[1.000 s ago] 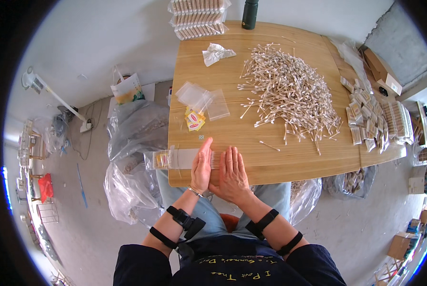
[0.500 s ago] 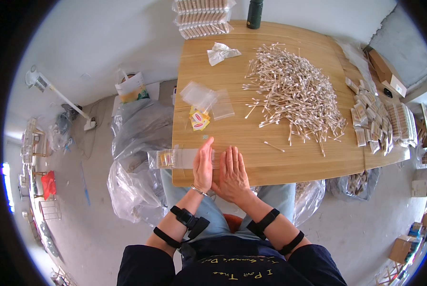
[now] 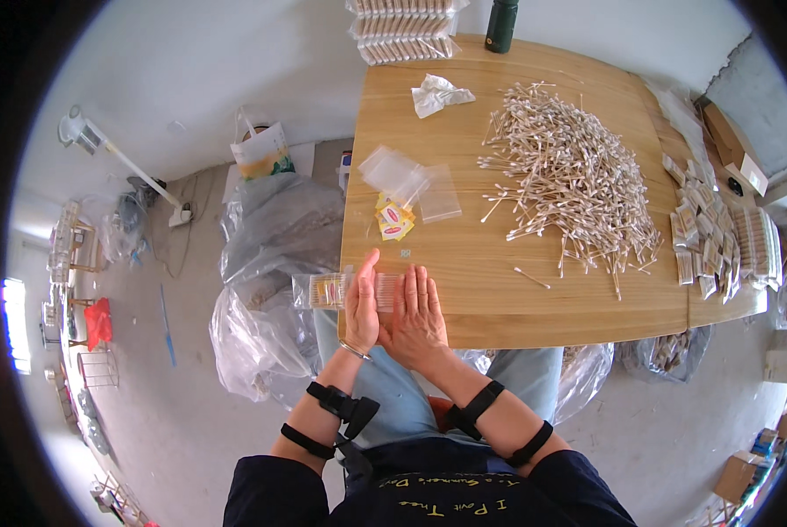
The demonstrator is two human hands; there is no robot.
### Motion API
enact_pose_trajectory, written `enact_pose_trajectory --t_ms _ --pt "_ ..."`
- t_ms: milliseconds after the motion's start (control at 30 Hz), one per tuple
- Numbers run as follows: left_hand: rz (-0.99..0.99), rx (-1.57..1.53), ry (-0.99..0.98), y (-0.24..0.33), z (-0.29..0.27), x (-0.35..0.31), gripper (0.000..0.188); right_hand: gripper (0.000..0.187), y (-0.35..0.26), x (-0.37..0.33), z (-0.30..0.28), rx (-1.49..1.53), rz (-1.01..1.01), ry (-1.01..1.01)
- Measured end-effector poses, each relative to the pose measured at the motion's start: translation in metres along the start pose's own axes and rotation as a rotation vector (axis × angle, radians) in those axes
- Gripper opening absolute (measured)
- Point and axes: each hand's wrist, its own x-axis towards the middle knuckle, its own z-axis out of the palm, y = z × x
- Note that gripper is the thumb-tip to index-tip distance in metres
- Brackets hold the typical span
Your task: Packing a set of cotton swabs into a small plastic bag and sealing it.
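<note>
A clear bag with a neat row of cotton swabs [image 3: 327,291] lies at the table's near left, its end reaching past the left edge. My left hand [image 3: 361,303] stands on its edge across the bag, fingers stretched out. Close to its right, my right hand [image 3: 417,314] rests flat, palm down, fingers straight and together. More swab sticks [image 3: 388,291] show between the two hands. What lies under the palms is hidden. Beyond the hands are a small square label [image 3: 405,253], yellow printed cards [image 3: 395,218] and empty clear zip bags [image 3: 408,180].
A big heap of loose cotton swabs [image 3: 578,189] covers the table's middle right. Bagged swabs [image 3: 705,228] pile up at the far right. A crumpled tissue [image 3: 442,95], a dark green bottle [image 3: 500,26] and stacked swab packs [image 3: 404,31] sit toward the back. Plastic sacks [image 3: 266,338] stand left.
Both my hands have slid left along the bag, toward the table's left edge. The bag sticks out a little farther over that edge. The whole view has shifted slightly.
</note>
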Motion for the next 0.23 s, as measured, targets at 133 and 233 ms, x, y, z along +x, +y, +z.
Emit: enact_pose_trajectory --t_ms 133,233 --pt "-0.025 -0.081 0.012 -0.0005 -0.0023 0.0005 0.062 0.084 -0.0019 0.0023 0.0003 -0.024 -0.007 -0.014" --pt "-0.049 -0.087 -0.081 -0.0047 -0.0073 0.0018 0.070 0.086 -0.0016 0.0029 -0.0008 -0.077 0.003 -0.094"
